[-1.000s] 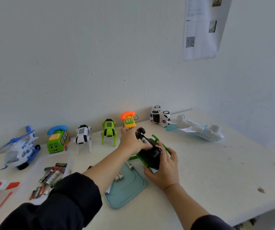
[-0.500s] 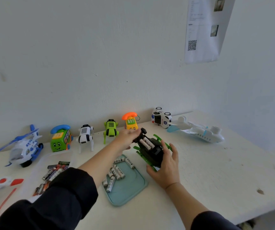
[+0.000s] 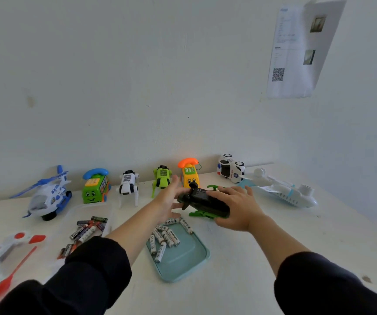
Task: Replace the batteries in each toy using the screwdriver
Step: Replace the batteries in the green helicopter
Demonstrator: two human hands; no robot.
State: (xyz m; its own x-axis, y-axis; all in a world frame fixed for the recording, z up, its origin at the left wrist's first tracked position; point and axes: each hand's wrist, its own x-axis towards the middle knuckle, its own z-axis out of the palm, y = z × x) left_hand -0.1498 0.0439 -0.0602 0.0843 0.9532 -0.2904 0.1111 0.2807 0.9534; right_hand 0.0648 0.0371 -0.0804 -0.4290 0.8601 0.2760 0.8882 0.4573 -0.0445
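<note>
Holding the dark green toy helicopter [image 3: 202, 202] low over the surface [image 3: 262, 258], between the teal tray [image 3: 183, 262] and the back row of toys. Right hand [image 3: 235, 206] lies over its body, fingers curled round it. Left hand [image 3: 171, 196] spread, fingers straight, touching the tail end.

Progress, as a judgement: mid-task. White batteries [image 3: 166, 238] lie loose on the tray; a darker lot [image 3: 87, 227] sits in a clear container [image 3: 109, 214] to the left. Which lot is fresh, cannot tell. No screwdriver identified. Seven toys stand along the wall, blue-and-white helicopter [image 3: 49, 196] to white plane [image 3: 285, 192]; their state cannot be judged.

Against half a second ago: the helicopter then lay underside up, battery bay open with cells showing. Now it is turned, and no open bay shows. The left hand has gone from the toy's top to its tail.
</note>
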